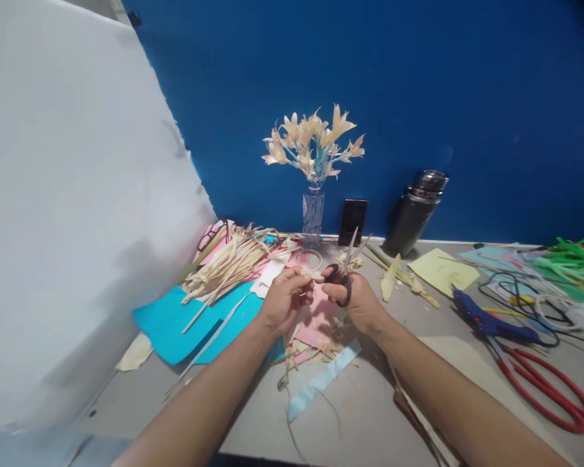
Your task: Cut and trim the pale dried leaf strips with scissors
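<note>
Clock centred on the hands, 12 = away from the wearer. Left hand (288, 297) pinches a small pale piece (314, 275) in its fingertips, dead centre; right hand (363, 303) grips black-handled scissors (349, 253), fingers in the loops, blades spread toward 1. Done, by the look of it: bunch of pale flowers (316, 133) on blue stems, standing in a clear bottle (313, 217) at 12. Left, my read: the pale piece is loose, not joined to anything I can see, and a pile of dry strips (221, 263) at 9–10 looks unworked. Can't tell if a cut is under way. Glue gun (491, 319) lies at 3–4, apart from both hands. Edges: blue panel (467, 97) backs the table (257, 428) at 12, white sheet (68, 162) walls off 10, table's near edge at 6. Room: grey surface shows at 6 between the forearms, around a light-blue strip (324, 381). Tightest side is 12–2: bottle, phone (353, 224), flask (415, 217).
</note>
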A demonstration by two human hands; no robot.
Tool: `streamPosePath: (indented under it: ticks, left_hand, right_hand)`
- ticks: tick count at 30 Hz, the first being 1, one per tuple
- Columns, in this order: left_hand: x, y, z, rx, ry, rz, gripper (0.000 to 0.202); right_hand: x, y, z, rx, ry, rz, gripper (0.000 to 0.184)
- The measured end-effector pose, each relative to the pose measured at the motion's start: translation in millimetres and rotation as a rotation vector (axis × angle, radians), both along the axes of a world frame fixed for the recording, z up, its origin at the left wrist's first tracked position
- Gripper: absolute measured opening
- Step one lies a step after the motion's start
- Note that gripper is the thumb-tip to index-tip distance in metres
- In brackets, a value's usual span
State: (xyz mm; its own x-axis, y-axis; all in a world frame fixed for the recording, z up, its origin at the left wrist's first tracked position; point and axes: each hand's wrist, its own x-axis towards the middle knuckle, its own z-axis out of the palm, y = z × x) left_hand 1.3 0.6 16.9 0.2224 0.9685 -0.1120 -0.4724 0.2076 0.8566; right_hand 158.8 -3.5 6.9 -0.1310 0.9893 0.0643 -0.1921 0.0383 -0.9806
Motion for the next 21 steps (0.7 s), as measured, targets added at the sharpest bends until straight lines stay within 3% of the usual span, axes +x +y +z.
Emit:
streamPosePath:
  ticks: [6,14,18,21]
  left_hand:
    - [10,-7,-3.9,-0.001,0.061,-0.031,0.020]
    - [7,-6,-3.8,0.075,0.123,-0.103,0.024]
    - [8,-6,-9.0,0.047,0.035,-0.154,0.028]
    - [9,-8,-10.3,-0.011,-0.082,-0.234,0.029]
  right_hand:
    - [4,4,-3.1,0.006,-0.019,-0.112,0.032]
    - [8,5,-3.5,-0.014,-0.031,0.012,0.030]
    - [10,5,-2.7,-0.008,-0.031,0.048,0.030]
    - [12,5,-1.0,-0.060,0.058,0.170,0.029]
